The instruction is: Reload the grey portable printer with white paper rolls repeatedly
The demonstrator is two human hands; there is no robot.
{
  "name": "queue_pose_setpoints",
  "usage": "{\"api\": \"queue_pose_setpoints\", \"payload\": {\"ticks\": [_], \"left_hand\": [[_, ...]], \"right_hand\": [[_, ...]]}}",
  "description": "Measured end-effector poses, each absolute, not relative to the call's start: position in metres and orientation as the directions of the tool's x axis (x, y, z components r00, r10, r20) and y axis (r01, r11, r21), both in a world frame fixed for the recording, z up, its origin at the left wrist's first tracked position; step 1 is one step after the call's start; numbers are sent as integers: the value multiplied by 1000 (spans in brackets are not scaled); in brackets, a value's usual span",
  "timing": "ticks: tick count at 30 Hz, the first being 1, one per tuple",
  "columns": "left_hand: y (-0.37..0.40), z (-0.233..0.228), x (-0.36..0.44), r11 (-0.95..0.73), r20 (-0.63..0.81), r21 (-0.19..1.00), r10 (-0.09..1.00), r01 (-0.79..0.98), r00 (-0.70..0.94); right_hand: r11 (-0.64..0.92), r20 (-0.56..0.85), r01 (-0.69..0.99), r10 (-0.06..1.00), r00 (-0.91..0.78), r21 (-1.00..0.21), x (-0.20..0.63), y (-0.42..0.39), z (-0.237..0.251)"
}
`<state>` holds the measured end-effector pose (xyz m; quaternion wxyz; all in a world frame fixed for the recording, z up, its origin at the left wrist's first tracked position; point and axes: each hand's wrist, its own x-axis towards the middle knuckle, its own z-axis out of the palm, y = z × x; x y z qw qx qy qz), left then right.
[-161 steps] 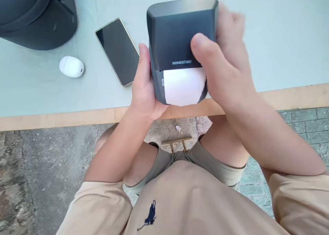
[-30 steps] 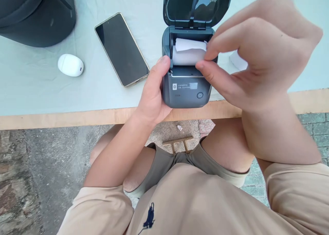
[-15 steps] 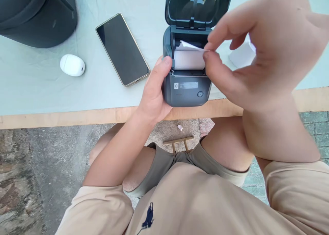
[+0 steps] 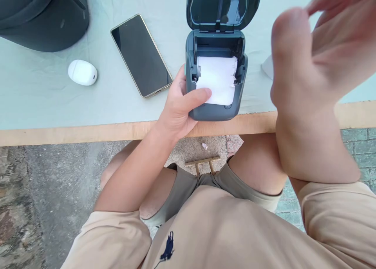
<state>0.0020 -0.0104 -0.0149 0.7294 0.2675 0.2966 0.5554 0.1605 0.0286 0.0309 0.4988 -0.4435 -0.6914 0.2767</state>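
Note:
A small dark grey label printer (image 4: pixel 216 112) stands at the table's near edge with its lid (image 4: pixel 225 6) flipped up. A white paper roll (image 4: pixel 217 80) lies in its bay, the loose end drawn down over the front. My left hand (image 4: pixel 179 108) grips the printer's left side, thumb pressing on the paper's lower left corner. My right hand (image 4: pixel 317 65) is raised to the right of the printer, fingers spread, blurred, holding nothing.
A black phone (image 4: pixel 141 55) lies face up left of the printer. A white oval case (image 4: pixel 82 72) sits further left. A dark bag (image 4: pixel 44 16) fills the far left corner. A white scrap (image 4: pixel 266 67) lies right of the printer. The table's wooden edge (image 4: pixel 73 133) runs across.
The printer was closed and held in both hands; now it stands open. My right hand let go of the paper end and lifted away right. The paper now hangs over the front under my left thumb.

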Motion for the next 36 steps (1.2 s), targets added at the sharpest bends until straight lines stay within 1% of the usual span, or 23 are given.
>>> {"api": "queue_pose_setpoints", "payload": {"ticks": [1,2,3,4,6,7,11,14,16,17,19,22,25,28,32,36], "left_hand": [[-10,-15,1,233,-125,726,970,-647,209],[-10,-15,1,227,-115,733,971,-641,212],[-10,-15,1,225,-109,740,970,-634,217],[-11,-14,1,228,-108,748,969,-624,224],[-11,-13,1,237,-118,762,966,-603,230],[-11,-12,1,238,-124,767,966,-596,227],[-12,-10,2,237,-137,777,968,-583,211],[-13,-9,3,227,-129,776,970,-589,204],[-14,-8,4,218,-117,778,972,-590,205],[-15,-7,5,209,-105,777,973,-594,204],[-16,-6,8,182,-81,761,979,-623,187],[-16,-5,8,149,-48,702,986,-697,163],[-15,-7,4,190,-41,689,974,-699,225],[-13,-9,-1,230,-49,708,959,-668,279],[-12,-11,-1,208,-12,719,958,-664,287],[-12,-10,1,238,-59,727,956,-644,287]], "right_hand": [[445,468,387,883,-40,-807,158,30,31],[472,517,438,856,-18,-765,156,31,31],[498,553,457,833,-16,-737,153,32,31],[509,554,451,832,-37,-733,152,33,31],[538,550,408,829,-97,-738,151,34,31],[548,557,411,823,-111,-728,151,34,32],[600,552,496,793,-260,-628,161,32,32],[663,545,481,747,-381,-573,168,33,28],[687,515,460,726,-456,-562,170,33,26],[691,498,446,721,-482,-569,170,33,25],[653,453,428,749,-483,-625,169,33,25],[541,366,320,803,-469,-778,167,30,25],[415,222,228,787,-576,-881,166,28,25],[348,135,237,774,-619,-907,167,27,25],[342,123,253,780,-613,-905,168,26,25],[327,110,276,801,-589,-904,169,24,26]]}}
